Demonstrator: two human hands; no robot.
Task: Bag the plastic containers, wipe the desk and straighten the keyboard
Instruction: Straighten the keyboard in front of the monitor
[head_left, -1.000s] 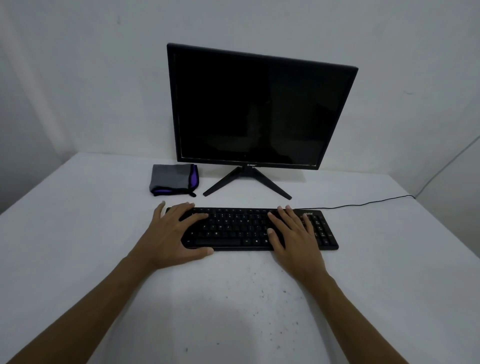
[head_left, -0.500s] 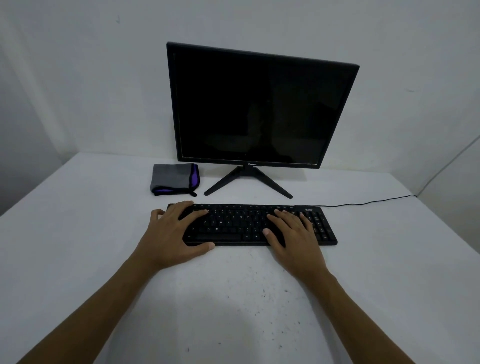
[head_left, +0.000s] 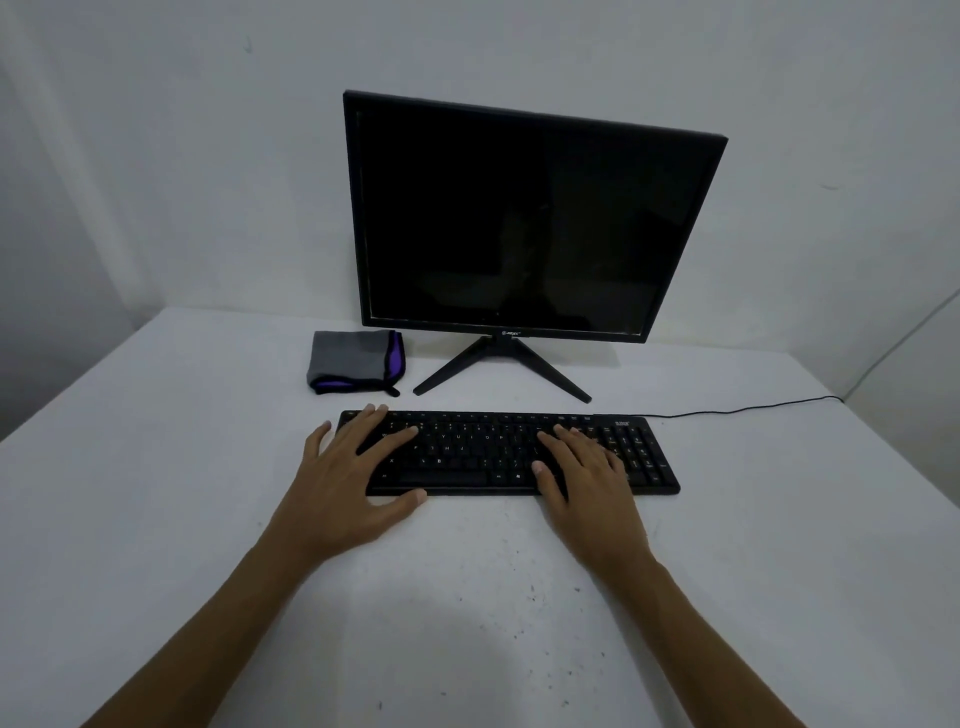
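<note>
The scene is dim and bluish-grey, evenly lit with no glare. Soft shadows lie on the white tabletop (head_left: 156, 519) under the forearms near its front edge. The monitor (head_left: 519, 218) screen is near-black with faint reflections. Wide-angle bending skews the monitor and the tabletop's edges; focus is slightly soft.

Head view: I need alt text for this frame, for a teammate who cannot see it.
Both hands rest flat on a black keyboard on a white desk, the left hand over its left end and the right hand right of centre. Behind stand a dark monitor and, to its left, a folded grey and purple cloth.
</note>
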